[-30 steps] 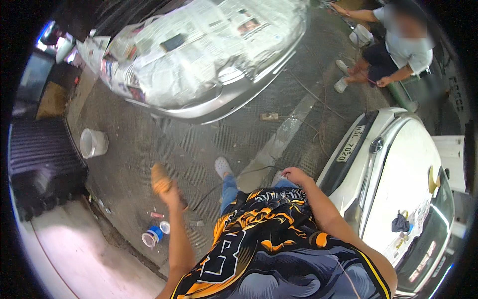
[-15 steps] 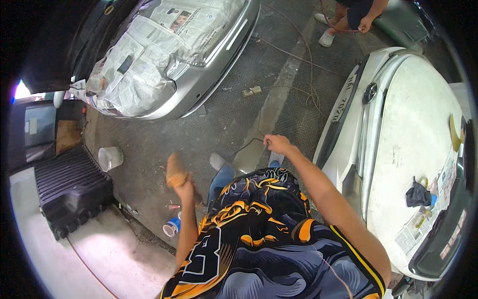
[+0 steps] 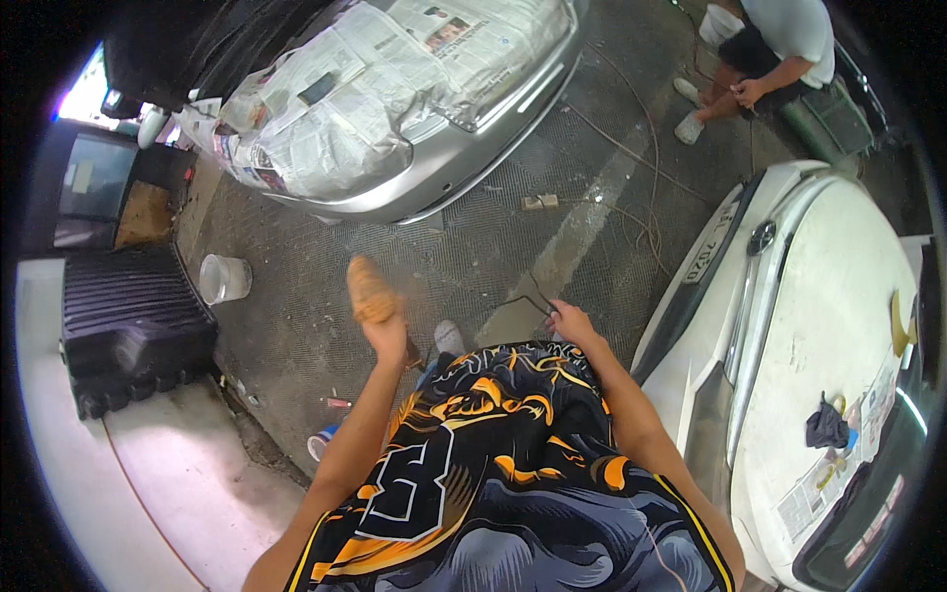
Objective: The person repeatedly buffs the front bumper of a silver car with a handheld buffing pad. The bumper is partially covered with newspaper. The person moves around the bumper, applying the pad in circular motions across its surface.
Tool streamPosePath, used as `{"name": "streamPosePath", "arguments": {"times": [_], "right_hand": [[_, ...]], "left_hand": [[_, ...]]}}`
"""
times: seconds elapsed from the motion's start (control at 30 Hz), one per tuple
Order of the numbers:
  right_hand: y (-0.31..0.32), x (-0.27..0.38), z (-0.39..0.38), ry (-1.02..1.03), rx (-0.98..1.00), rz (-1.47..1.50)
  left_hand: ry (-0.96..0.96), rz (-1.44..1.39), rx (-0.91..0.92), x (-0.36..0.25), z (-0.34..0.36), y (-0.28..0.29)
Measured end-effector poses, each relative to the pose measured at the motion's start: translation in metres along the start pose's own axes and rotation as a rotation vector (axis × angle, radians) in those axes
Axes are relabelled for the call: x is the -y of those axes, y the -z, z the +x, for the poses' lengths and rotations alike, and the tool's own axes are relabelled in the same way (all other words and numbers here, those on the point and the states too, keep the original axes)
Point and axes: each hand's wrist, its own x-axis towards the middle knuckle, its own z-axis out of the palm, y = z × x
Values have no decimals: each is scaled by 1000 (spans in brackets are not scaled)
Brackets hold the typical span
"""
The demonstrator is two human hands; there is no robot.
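My left hand (image 3: 388, 340) is closed on an orange-tan oblong pad (image 3: 371, 289), fuzzy with motion, held above the floor at left of my body. Something dark and reddish shows just beside that wrist; I cannot make out what it is. In front of my right thigh, my right hand (image 3: 572, 324) grips a thin dark cord (image 3: 523, 299). The cord bends away from the fingers in a loose loop over the pale floor stripe. Nearest to the right hand on that side is a white car (image 3: 838, 257).
A silver car (image 3: 395, 197) covered with newspaper (image 3: 365, 79) stands ahead. At left are a whitish bucket (image 3: 226, 279) and a black ribbed plastic liner (image 3: 128, 306). Hoses (image 3: 656, 168) trail over the floor. A person (image 3: 789, 49) sits far right. Dark cloth (image 3: 827, 426) lies on the white car.
The view has tilted, showing more of the seated person. My left hand and the pad are farther forward from my body. The cord in my right hand has bent into a different shape.
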Motion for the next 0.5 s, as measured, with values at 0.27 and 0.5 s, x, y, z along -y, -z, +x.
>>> {"name": "streamPosePath", "arguments": {"times": [0.27,0.5], "right_hand": [[-22,15,14,-15,114,-15],[-30,10,-1,6,118,137]], "left_hand": [[-93,-209,280,-49,36,-82],[29,-239,366,-11,39,-41]]}}
